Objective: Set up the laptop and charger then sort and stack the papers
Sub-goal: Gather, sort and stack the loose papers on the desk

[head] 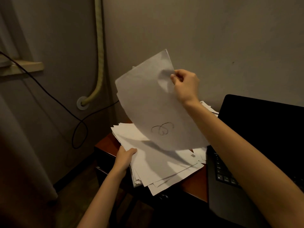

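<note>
Right hand (184, 84) pinches raised sheets (153, 102) by top edge; grip thin, lower pages could slip, fan out. Left hand (125, 157) grips messy pile (158, 163) overhanging worktop (105, 145) edge; nudge could spill it to floor. Open laptop (256, 139) just beside.

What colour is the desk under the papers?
Reddish-brown desk, seen from the head view.

Dim room: beige walls (213, 30), grey curtain (19, 129) (left), reddish wooden table (105, 143), dark floor (74, 191).
</note>
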Action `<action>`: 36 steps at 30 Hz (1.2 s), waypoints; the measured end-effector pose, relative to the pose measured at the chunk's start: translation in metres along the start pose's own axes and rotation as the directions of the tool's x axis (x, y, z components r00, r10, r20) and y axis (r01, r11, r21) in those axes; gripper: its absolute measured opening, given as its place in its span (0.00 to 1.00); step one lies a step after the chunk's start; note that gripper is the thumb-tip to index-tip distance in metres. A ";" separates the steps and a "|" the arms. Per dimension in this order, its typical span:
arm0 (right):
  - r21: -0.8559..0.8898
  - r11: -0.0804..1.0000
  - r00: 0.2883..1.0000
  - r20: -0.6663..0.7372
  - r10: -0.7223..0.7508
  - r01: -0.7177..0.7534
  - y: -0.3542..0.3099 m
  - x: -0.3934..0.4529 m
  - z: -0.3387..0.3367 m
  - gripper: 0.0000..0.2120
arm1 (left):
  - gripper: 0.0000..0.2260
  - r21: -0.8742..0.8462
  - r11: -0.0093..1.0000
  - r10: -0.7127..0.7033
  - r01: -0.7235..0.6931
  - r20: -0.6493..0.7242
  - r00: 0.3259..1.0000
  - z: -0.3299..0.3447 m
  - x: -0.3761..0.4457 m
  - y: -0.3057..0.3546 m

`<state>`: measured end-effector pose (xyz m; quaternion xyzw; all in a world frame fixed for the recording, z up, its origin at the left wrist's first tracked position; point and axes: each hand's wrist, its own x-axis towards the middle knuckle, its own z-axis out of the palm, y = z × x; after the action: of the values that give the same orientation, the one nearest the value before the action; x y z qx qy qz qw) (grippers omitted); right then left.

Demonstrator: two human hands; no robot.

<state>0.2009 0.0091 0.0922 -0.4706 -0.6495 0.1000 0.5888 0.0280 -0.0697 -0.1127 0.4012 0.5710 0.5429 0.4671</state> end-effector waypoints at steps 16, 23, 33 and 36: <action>0.202 0.954 0.749 0.662 0.034 -0.222 0.080 -0.058 -0.046 0.19 | 0.32 -0.319 0.933 -0.150 0.167 0.077 0.986 -0.013 0.005 -0.003; -0.233 0.819 0.541 0.652 0.531 -0.524 0.154 -0.101 -0.053 0.14 | 0.17 -0.276 0.935 -0.176 0.220 0.176 0.968 -0.009 0.006 0.007; -0.363 0.824 0.598 0.568 0.566 -0.435 0.163 -0.101 -0.035 0.25 | 0.19 -0.066 0.989 -0.132 0.132 0.009 0.991 -0.003 0.008 0.003; -0.382 0.808 0.573 0.570 0.588 -0.449 0.160 -0.098 -0.032 0.28 | 0.18 -0.077 0.988 -0.131 0.132 0.016 0.991 -0.003 0.010 0.008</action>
<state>0.2947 0.0103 -0.0737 -0.6279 -0.6536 0.3653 0.2123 0.0225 -0.0601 -0.1060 0.3470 0.5720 0.5307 0.5203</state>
